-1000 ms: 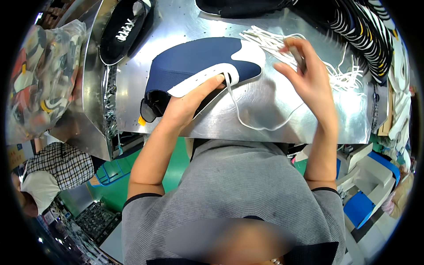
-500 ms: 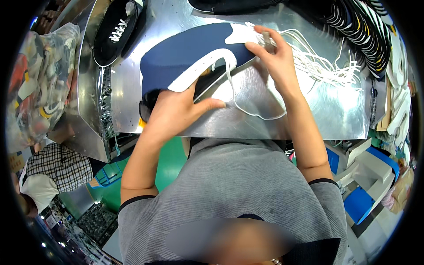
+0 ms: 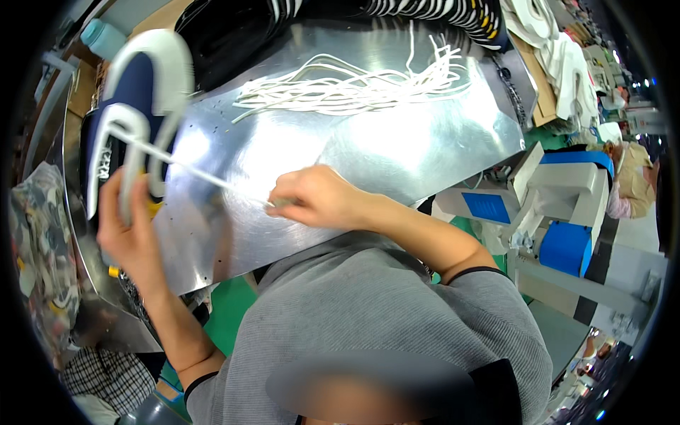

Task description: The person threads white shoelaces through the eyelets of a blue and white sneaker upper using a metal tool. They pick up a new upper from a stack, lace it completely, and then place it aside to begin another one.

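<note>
A navy and white shoe upper is raised over the left end of the metal table, blurred by motion. My left hand grips its near end, thumb and fingers closed around the edge. From the upper's eyelet area a white shoelace runs taut, down and to the right. Its other end goes into my right hand, which is closed in a fist above the table near its front edge. A dark piece with white lacing shows partly behind the upper.
Loose white shoelaces lie heaped across the back of the metal table. Black uppers and a long stacked row line the far edge. A clear bag of pieces hangs at left; a white and blue machine stands right.
The view has turned. The upper has swung up and to the left in my left hand. My right hand has left the toe and drawn the lace out tight to the right.
</note>
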### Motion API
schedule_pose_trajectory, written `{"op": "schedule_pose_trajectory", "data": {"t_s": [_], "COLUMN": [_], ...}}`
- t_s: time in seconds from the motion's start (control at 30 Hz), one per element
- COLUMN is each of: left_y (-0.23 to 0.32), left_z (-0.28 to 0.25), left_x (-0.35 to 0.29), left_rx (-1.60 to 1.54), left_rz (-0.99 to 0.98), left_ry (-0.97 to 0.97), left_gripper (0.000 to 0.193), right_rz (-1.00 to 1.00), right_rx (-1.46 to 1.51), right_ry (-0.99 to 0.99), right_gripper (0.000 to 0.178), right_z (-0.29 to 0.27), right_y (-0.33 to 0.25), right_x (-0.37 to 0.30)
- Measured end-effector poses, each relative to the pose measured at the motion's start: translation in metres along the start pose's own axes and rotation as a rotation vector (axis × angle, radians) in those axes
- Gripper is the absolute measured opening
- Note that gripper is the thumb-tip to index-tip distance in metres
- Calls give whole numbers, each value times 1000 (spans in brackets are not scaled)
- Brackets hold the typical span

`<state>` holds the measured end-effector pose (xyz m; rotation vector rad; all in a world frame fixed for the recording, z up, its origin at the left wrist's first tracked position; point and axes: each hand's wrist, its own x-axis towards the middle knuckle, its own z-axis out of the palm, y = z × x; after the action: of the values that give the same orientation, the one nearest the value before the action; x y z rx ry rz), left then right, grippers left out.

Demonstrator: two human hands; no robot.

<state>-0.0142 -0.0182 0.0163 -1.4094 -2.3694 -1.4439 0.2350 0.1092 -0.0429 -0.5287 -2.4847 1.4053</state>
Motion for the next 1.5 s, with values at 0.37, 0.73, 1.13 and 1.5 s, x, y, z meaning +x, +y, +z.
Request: {"op": "schedule_pose_trajectory", "data": {"t_s": [0.37,0.73,1.13,1.5], "left_y": [32,83,110,21], "left_z": [35,79,169,28], "left_x": [-9,-56,-78,-34], "left_rx": [-44,-472,-857,405], "left_rz": [1,143,-234,94], "left_ry": [-493,-566,-1075,-666], "left_gripper": [22,26,29,39], "right_rz": [54,203,127,164], "right_rx": [252,531,756,609], "right_ry": [245,449,438,134], "right_gripper": [16,14,22,8], "right_z": [-59,-100,-113,-39], "right_y": [-28,-3,-11,-17], "right_x": [-84,4,28,44]}}
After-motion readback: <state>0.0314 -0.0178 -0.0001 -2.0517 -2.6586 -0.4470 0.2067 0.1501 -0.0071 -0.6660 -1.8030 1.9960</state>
